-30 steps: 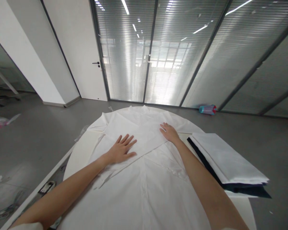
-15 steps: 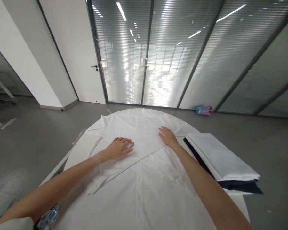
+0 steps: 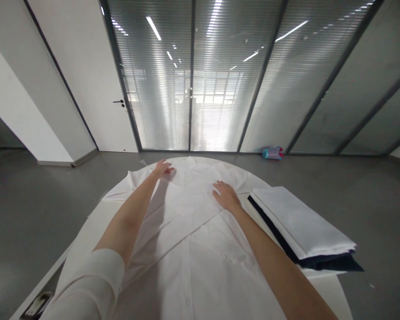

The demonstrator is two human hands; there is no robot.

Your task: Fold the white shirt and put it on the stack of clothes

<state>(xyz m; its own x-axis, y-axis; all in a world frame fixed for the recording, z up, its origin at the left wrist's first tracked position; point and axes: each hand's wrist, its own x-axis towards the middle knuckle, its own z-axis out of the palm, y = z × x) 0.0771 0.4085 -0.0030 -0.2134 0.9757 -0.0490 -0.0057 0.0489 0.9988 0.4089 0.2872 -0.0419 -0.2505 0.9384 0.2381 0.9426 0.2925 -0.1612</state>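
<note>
A white shirt (image 3: 193, 249) lies spread flat over a round white table (image 3: 83, 235), with a sleeve folded across its middle. My left hand (image 3: 162, 168) reaches to the far part of the shirt, near its shoulder, fingers curled onto the cloth. My right hand (image 3: 224, 194) rests flat on the shirt to the right of centre, fingers stretched out and pressing the fabric down.
A stack of folded cloths (image 3: 300, 224), white on top of dark navy, lies at the table's right edge. A glass wall with blinds stands behind, with a white door (image 3: 96, 89) at the left. A small teal and red object (image 3: 272, 153) lies on the grey floor.
My left hand has moved from the shirt's middle away from me to its far left shoulder area and its fingers have curled. My right hand has stayed flat in nearly the same place.
</note>
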